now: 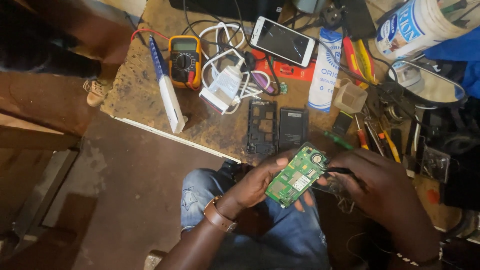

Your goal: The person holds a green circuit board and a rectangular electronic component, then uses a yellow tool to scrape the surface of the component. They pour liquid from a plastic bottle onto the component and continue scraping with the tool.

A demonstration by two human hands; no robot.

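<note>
My left hand holds a green phone circuit board from below, over my lap in blue jeans. My right hand grips a thin black tool, its tip touching the board's right edge near the round silver part. On the worn brown table just beyond lie a black phone frame and a black phone battery, side by side.
An orange multimeter, a white charger with tangled cables, a cracked white smartphone, a white-and-blue box, screwdrivers and a white tub crowd the table. Another person's shoe rests on the floor at left.
</note>
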